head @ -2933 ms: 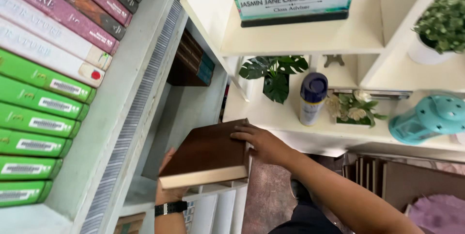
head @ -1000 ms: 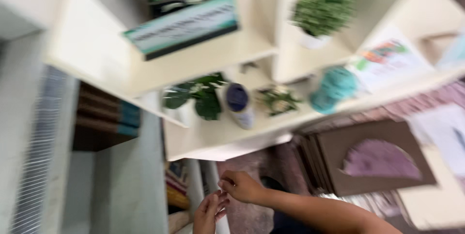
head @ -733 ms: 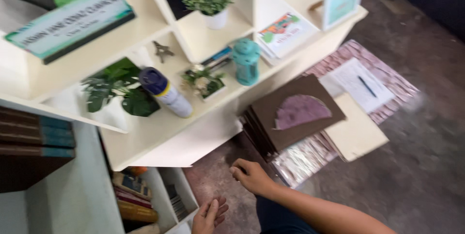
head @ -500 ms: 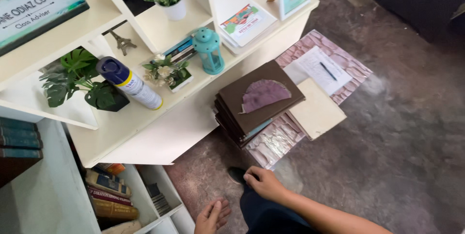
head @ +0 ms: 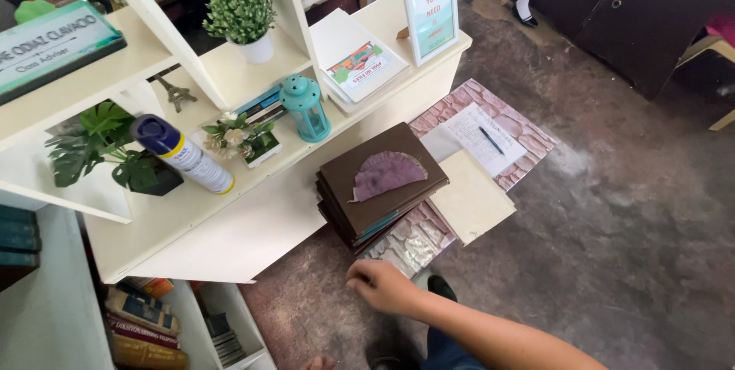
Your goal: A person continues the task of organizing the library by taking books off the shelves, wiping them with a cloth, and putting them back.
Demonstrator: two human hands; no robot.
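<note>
Brown books point(head: 380, 190) lie in a stack on the floor, leaning against the front of the white shelf unit point(head: 253, 209), with a purple half-round paper point(head: 387, 173) on the top cover. They look stiff and rather heavy together, so I judge it better to take one by its long edge, not by the loose paper, which can slide off. The right hand point(head: 380, 286) hovers just below the stack, empty, its fingers point(head: 360, 278) curled loosely and touching nothing. Of the left hand point(head: 320, 363) only a small tip shows at the bottom edge, so I cannot tell its state. Beside the stack lie a cream board point(head: 471, 202) and a stone-pattern sheet point(head: 528, 136) with a pen point(head: 491, 140). Above the stack, on the shelf, stand a teal lantern point(head: 305, 107) and a spray can point(head: 184, 154).
</note>
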